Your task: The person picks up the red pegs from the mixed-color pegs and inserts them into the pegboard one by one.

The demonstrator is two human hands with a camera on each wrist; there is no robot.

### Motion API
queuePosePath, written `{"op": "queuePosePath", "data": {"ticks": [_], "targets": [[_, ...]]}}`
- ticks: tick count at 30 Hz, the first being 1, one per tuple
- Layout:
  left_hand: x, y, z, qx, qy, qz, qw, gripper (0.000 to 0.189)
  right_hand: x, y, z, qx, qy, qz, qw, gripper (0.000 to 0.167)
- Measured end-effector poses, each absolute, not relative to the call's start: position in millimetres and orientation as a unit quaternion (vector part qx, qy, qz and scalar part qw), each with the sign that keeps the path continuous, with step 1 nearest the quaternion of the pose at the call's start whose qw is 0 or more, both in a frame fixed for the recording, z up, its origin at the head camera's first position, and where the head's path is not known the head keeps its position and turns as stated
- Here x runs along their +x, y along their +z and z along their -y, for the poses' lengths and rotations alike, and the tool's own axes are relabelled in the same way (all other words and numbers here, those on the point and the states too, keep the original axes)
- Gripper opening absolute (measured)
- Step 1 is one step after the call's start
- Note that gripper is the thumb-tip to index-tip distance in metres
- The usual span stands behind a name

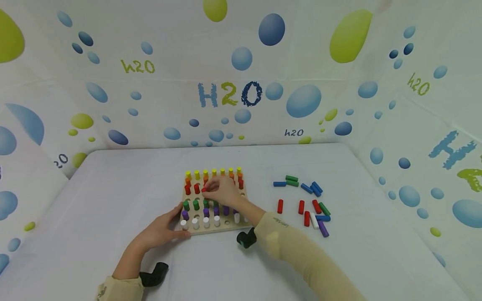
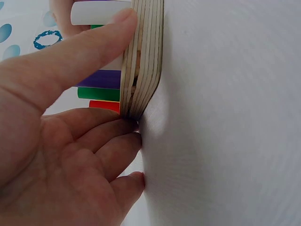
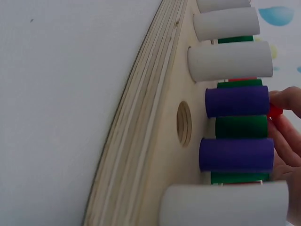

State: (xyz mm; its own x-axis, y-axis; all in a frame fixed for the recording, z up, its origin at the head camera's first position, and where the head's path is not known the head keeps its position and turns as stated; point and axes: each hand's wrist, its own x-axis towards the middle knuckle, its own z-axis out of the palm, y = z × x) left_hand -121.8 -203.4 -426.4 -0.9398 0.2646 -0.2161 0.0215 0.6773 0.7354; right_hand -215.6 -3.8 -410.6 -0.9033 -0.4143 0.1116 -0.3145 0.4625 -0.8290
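A: Starting at the left; the left hand (image 1: 163, 229) lies flat against the near-left corner of the board (image 1: 226, 223), fingers straight, thumb along the left edge; the left wrist view shows the fingertips (image 2: 134, 139) pushed up to the plywood edge where it meets the desk (image 1: 113, 188). Nothing is gripped; it only braces.

B: That bracing matters, I'd say; if the board slides as a peg seats, the standing rows could rock.

A: Next, the board itself; yellow pegs (image 1: 214, 172) at the far row, then orange, red, green, purple (image 1: 206, 212), and white pegs (image 1: 206, 222) nearest. Some holes are open; the right wrist view shows 1 empty hole (image 3: 184, 123) in the front part.

B: And the right hand (image 1: 222, 191)?

A: It hovers over the red row, fingers pinched round a red peg (image 1: 203, 190); so the peg is in that hand, above the board's middle-left. Whether its tip is in a hole, I cannot tell.

B: My advice: hold it upright, line it over the hole before pressing, and keep the wrist high so the sleeve (image 1: 286, 234) clears the white and purple rows.

A: Furthest right, the loose pegs (image 1: 306, 205) lie scattered on the desk; red, blue, green, 1 white, 1 purple; well apart from the board.
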Motion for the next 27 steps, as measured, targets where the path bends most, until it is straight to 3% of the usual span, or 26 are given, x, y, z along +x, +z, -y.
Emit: {"op": "queuePosePath", "data": {"ticks": [17, 27], "targets": [[-122, -427, 205, 0.085, 0.394, -0.903, 0.152, 0.101, -214, -410, 33, -0.221, -0.487, -0.842, 0.071, 0.013], [-121, -427, 204, 0.087, 0.398, -0.901, 0.150, 0.101, -215, -418, 47, -0.214, -0.490, -0.844, 0.042, 0.012]]}}
